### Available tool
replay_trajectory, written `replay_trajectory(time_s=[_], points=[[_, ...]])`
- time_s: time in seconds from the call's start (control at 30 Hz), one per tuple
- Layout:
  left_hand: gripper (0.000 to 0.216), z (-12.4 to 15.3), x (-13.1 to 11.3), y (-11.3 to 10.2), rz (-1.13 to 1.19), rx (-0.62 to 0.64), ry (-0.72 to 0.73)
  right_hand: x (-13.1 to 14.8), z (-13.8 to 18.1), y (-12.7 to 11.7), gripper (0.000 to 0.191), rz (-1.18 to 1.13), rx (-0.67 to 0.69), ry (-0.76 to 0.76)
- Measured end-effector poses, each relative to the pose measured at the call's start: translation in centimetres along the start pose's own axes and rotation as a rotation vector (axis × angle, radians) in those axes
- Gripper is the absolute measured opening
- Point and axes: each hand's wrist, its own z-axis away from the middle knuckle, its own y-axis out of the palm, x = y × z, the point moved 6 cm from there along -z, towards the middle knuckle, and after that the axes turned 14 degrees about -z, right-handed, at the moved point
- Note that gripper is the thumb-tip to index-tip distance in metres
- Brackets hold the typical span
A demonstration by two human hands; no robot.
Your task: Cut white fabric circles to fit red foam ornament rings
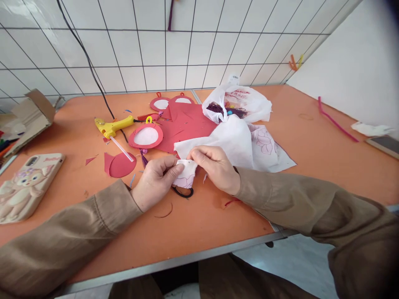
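Between my two hands is a small piece of white cloth [186,174] with purple printed lines. My left hand [157,178] pinches its left edge between thumb and fingers. The upper right corner is pinched by my right hand [216,166]. Just below the cloth a black loop [183,192], perhaps a scissor handle, shows in part; the rest is hidden. Beyond my hands lie a larger white cloth [229,139] and red sheets [190,122]. A red ring with a white centre [146,136], a yellow loop and a purple tassel lies left of them.
A yellow glue gun [114,126] with a clear stick lies left, its black cord [89,62] rising along the tiled wall. Nearby are a red disc [122,165] and a phone [29,185]. A plastic bag [252,101] holds tassels. A cardboard box [33,120] stands far left.
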Motion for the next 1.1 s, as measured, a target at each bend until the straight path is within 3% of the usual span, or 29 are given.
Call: replay_trajectory(time_s=[0.27, 0.5, 0.73, 0.83, 0.97, 1.1], points=[[0.035, 0.2, 0.4, 0.3, -0.074, 0.056, -0.028, -0.5, 0.2, 0.3, 0.009, -0.045, 0.028, 0.059], [0.032, 0.1, 0.3, 0.1, -0.028, 0.044, -0.057, 0.1, 0.2, 0.1, 0.013, -0.075, 0.054, 0.055], [0.033, 0.2, 0.7, -0.1, 0.072, -0.004, -0.146, -0.4, 0.3, -1.1, 0.023, -0.112, -0.163, 0.034], [0.033, 0.2, 0.8, -0.2, 0.091, -0.021, -0.176, -0.1, 0.2, -1.1, 0.033, -0.052, -0.157, -0.044], [0.034, 0.2, 0.7, -0.2, 0.089, -0.016, -0.165, 0.5, 0.3, -0.8, 0.020, 0.067, -0.117, -0.125], [0.037, 0.1, 0.6, -0.1, 0.101, -0.024, -0.165, 0.8, 0.4, -1.0, 0.023, 0.079, -0.118, -0.125]])
